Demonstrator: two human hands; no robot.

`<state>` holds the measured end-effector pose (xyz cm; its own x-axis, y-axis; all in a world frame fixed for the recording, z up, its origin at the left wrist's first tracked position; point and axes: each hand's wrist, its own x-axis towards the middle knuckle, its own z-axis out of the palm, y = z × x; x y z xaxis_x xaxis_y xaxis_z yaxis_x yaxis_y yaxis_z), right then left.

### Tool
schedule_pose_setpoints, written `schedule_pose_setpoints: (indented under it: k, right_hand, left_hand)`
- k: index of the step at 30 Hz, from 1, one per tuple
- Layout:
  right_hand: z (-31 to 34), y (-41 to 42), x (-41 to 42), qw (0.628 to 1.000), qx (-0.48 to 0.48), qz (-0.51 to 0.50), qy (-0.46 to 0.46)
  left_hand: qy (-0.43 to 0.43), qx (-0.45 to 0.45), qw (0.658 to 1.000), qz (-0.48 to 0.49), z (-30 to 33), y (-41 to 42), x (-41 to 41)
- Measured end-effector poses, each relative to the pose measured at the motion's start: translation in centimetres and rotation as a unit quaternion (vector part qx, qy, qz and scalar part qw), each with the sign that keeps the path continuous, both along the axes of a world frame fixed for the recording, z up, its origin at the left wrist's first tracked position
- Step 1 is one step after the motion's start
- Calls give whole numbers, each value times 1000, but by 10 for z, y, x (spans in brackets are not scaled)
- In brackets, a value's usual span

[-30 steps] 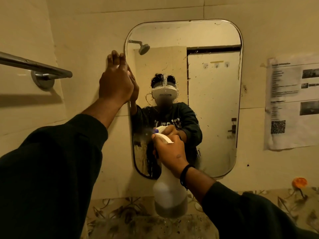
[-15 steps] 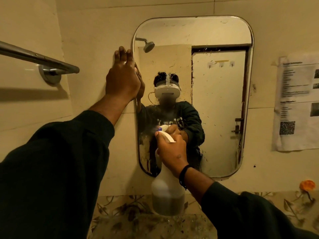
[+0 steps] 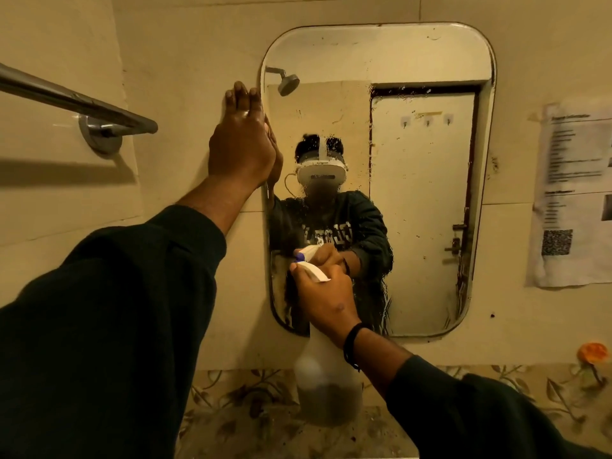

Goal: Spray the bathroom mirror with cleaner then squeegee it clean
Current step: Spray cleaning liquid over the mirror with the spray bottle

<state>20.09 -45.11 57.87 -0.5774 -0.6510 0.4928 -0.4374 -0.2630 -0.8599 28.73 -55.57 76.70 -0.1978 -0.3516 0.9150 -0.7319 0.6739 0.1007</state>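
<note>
1. A tall, round-cornered wall mirror (image 3: pixel 414 193) hangs on the cream tiled wall (image 3: pixel 185 44), straight ahead of the person.
2. The left hand (image 3: pixel 243 140) is flat and released, fingers straight and together, pressed against the wall right at the mirror's left edge; it grips nothing.
3. The right hand (image 3: pixel 326 298) is clenched around the neck of a translucent white plastic spray bottle (image 3: pixel 328 385), with a finger curled at the front of the white spray head.
4. The bottle hangs upright below that hand, in front of the mirror's lower left corner, its nozzle aimed at the glass. A darker band of liquid sits in its bottom part.
5. The glass in the middle and lower part is speckled with droplets, with streaks near the lower centre.
6. A black band (image 3: pixel 352 344) circles the right wrist, and both arms wear dark long sleeves (image 3: pixel 109 326).
7. A shiny metal towel bar (image 3: pixel 73 101) juts from the wall to the left, well apart from the mirror.
8. A printed white paper sheet (image 3: pixel 573 197) with a square code is stuck to the wall on the right.
9. Below the mirror runs a band of leaf-patterned tiles (image 3: pixel 231 399), and a small orange object (image 3: pixel 594 351) sits at the far right; I cannot tell what it is.
</note>
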Motion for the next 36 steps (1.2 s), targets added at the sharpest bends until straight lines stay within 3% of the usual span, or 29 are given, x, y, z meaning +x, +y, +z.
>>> schedule_pose_setpoints:
  k: [8,17,21,29,36]
  right_hand:
    - [3,-2,8,999,-5,44,25]
    - [-8,2,4,996,59,49,41]
    - [-12,7,4,995,34,68,58]
    - [-14,11,-14,1000,-12,22,-11]
    - [-16,17,-30,998,-51,-13,43]
  left_hand:
    - [5,3,1000,-2,0,1,0]
    - [3,-1,1000,1,0,-1,-2]
    - [4,-1,1000,-1,1,-2,-3]
    - [18,1,1000,-3,-1,0,-2]
    - [14,-7,1000,0,-1,-3,-5]
